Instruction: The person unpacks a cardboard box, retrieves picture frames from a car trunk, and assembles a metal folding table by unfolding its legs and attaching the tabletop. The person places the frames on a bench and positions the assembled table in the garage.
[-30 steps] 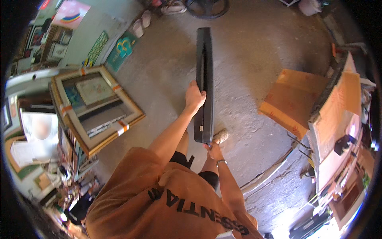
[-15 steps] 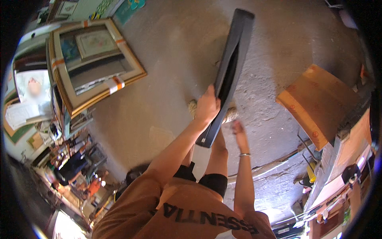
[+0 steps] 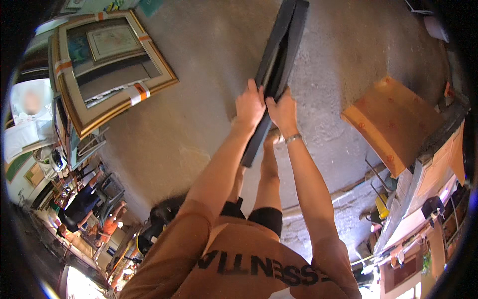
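Note:
A long, narrow black case (image 3: 289,37) with a gap running along its length slants up and away in front of me. My left hand (image 3: 250,103) is closed on its left edge around the middle. Opposite, on the right edge, my right hand (image 3: 283,110) grips it too, the thumbs close together by the gap. Inside the gap it is dark, and I cannot make out what the case holds. Its near end hangs above my legs, and the far end reaches the top of the view.
A large gilt picture frame (image 3: 169,82) with orange-and-white tape stands at left. Brown cardboard (image 3: 393,122) lies at right, by a wooden board (image 3: 433,167). Two people (image 3: 79,207) are at lower left, near stools and clutter. Concrete floor (image 3: 199,65) stretches ahead.
My right hand has come up from beside my leg and taken hold of the case's right edge. The case has shifted slightly up and left in view, still in my left hand.

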Demonstrator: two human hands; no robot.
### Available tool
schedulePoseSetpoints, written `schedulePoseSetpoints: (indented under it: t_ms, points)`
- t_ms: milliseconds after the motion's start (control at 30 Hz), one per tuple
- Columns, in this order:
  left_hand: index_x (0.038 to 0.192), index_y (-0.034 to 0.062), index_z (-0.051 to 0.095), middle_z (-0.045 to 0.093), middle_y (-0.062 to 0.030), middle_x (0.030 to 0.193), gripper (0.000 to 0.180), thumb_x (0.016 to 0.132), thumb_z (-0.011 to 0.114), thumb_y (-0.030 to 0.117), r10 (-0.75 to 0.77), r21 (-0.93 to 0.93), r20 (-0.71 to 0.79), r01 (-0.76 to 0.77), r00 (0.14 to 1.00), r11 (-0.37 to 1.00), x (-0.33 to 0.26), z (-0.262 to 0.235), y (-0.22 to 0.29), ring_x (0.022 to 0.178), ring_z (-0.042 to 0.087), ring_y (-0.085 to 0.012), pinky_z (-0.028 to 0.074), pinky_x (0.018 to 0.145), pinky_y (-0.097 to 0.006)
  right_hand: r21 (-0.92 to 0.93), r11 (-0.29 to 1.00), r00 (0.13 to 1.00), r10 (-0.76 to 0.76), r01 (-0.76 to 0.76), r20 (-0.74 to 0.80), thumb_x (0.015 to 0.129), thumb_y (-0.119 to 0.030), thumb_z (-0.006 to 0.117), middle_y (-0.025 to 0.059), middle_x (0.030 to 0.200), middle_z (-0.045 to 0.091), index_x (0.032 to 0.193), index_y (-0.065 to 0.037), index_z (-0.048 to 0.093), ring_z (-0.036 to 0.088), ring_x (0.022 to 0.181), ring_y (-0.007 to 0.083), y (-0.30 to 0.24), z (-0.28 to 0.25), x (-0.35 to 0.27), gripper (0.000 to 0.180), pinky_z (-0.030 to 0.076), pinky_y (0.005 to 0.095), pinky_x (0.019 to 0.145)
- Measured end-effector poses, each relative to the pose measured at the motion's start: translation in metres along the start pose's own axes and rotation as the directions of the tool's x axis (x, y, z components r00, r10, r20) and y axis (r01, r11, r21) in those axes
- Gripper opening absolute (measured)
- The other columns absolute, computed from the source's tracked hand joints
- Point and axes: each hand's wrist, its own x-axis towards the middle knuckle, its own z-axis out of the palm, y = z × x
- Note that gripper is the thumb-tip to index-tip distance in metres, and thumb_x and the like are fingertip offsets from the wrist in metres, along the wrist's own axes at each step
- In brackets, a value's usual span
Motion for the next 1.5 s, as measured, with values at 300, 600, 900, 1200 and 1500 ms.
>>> schedulePoseSetpoints:
  t_ms: [300, 600, 900, 1200, 1500]
  points:
    - [0.101, 0.0017, 0.046, 0.066, -0.026, 0.082, 0.021, 0.095, 0.056, 0.019, -0.007, 0.019, 0.042, 0.006, 0.999, 1.0, -0.004, 0.008, 0.009, 0.073, 0.065, -0.0463, 0.053, 0.064, -0.056, 0.032, 0.993, 0.992, -0.117, 0.116, 0.05, 0.079, -0.017, 0.067, 0.0343, 0.094, 0.066, 0.116, 0.009, 0.052, 0.065, 0.093, 0.0496, 0.023, -0.014, 0.007, 0.047, 0.055, 0.0507, 0.077]
    - [0.101, 0.0014, 0.053, 0.066, -0.0279, 0.078, 0.037, 0.098, 0.053, 0.039, -0.126, 0.118, -0.078, 0.135, 0.989, 0.984, 0.057, -0.041, -0.127, 0.078, 0.065, -0.0472, 0.051, 0.066, -0.054, 0.107, 0.953, 0.958, 0.287, -0.282, -0.026, 0.085, -0.006, 0.063, 0.0162, 0.106, 0.07, 0.121, 0.005, 0.056, 0.065, 0.098, 0.0267, 0.184, -0.135, 0.012, 0.038, 0.05, 0.035, 0.09]
    - [0.104, 0.0006, 0.056, 0.066, -0.0254, 0.077, 0.048, 0.096, 0.055, 0.048, -0.259, 0.185, -0.18, 0.291, 0.949, 0.939, 0.03, -0.042, -0.175, 0.078, 0.066, -0.0453, 0.051, 0.07, -0.051, 0.034, 0.984, 0.91, 0.177, -0.177, -0.375, 0.09, -0.024, 0.07, 0.0198, 0.1, 0.072, 0.115, 0.006, 0.063, 0.07, 0.088, 0.03, 0.201, -0.128, -0.017, 0.039, 0.052, 0.0393, 0.083]
    - [0.108, -0.0047, 0.063, 0.068, -0.0274, 0.087, 0.047, 0.092, 0.064, 0.039, -0.241, 0.164, -0.195, 0.274, 0.951, 0.948, 0.08, -0.093, -0.155, 0.085, 0.067, -0.0448, 0.053, 0.075, -0.049, -0.409, 0.895, 0.938, 0.032, -0.181, -0.345, 0.084, -0.033, 0.075, 0.0267, 0.068, 0.063, 0.093, 0.01, 0.063, 0.065, 0.066, 0.0413, 0.104, -0.198, 0.058, 0.046, 0.049, 0.0481, 0.065]
    - [0.117, -0.0062, 0.062, 0.069, -0.0284, 0.093, 0.053, 0.091, 0.066, 0.04, -0.353, 0.022, -0.3, 0.376, 0.886, 0.926, 0.134, -0.115, -0.174, 0.091, 0.068, -0.0419, 0.052, 0.08, -0.046, -0.314, 0.944, 0.95, -0.183, 0.099, -0.253, 0.085, -0.031, 0.075, 0.0232, 0.074, 0.068, 0.095, 0.009, 0.063, 0.069, 0.072, 0.0341, 0.099, -0.281, 0.21, 0.043, 0.051, 0.0448, 0.068]
